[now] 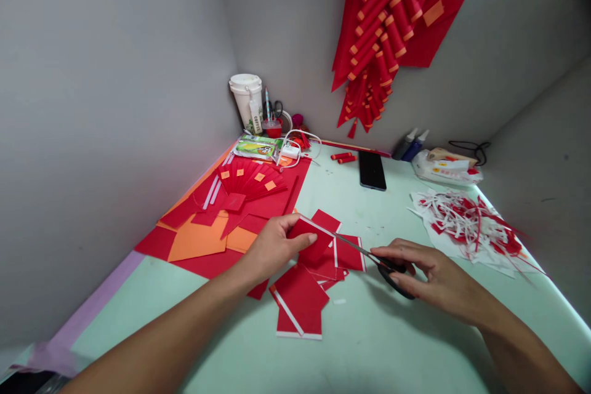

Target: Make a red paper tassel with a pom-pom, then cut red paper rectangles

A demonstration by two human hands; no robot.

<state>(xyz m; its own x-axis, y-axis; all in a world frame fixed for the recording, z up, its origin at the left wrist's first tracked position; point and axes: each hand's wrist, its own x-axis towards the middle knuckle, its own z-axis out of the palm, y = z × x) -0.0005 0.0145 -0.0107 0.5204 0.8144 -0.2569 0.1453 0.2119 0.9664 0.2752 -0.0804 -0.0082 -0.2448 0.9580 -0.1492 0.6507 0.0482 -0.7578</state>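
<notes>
Between thumb and fingers, my left hand [277, 241] grips a red paper piece [310, 240] with a white strip along its top edge. My right hand [425, 271] is closed around the black handles of a pair of scissors [391, 276]. The scissor blades point left, and their tips reach the right end of the white strip. Beneath the held piece, several other red pieces with white edges [348, 253] lie on the table. Nearer to me, more red paper [301, 295] overlaps, with white strips on it.
Red and orange sheets [198, 239] and a paper fan [252, 181] cover the left side. A phone [372, 170] and small red rolls [347, 159] lie at the back. White and red paper scraps [466, 218] heap up on the right. A white cup [246, 98] stands in the corner.
</notes>
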